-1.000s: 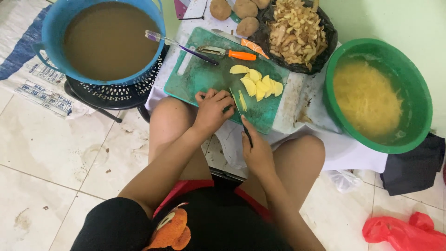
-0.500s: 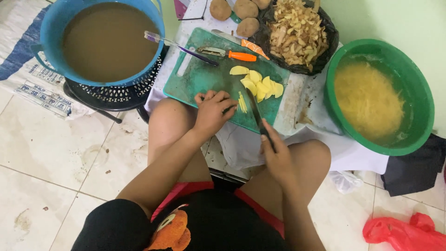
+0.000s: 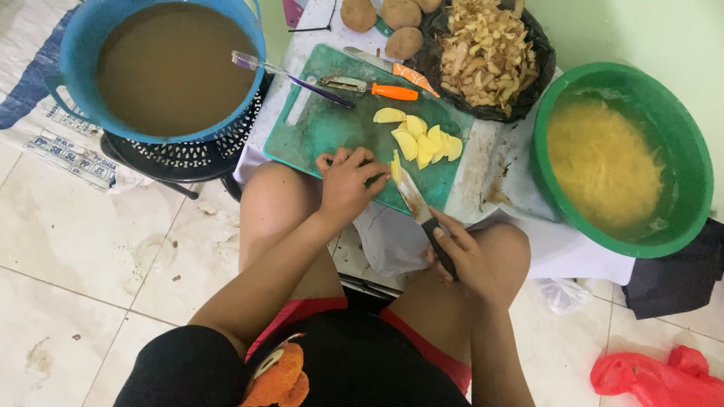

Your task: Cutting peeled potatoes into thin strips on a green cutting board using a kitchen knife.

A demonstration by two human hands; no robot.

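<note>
Our right hand [image 3: 467, 256] grips knife [image 3: 411, 197], blade tip at strips [image 3: 394, 164] on board [image 3: 324, 124] near edge. Left hand [image 3: 345, 181] fingers curled, pinning strips. Slices [image 3: 422, 139] mid-board.

At frame centre the scuffed green plastic cutting board [image 3: 332, 124] looked matt, bearing moist, smooth pale-yellow potato slices [image 3: 422, 139]. The shiny metal knife blade [image 3: 407, 192] had a dark matt handle. At right, the glossy green plastic basin [image 3: 690, 151] gleamed wet.
</note>
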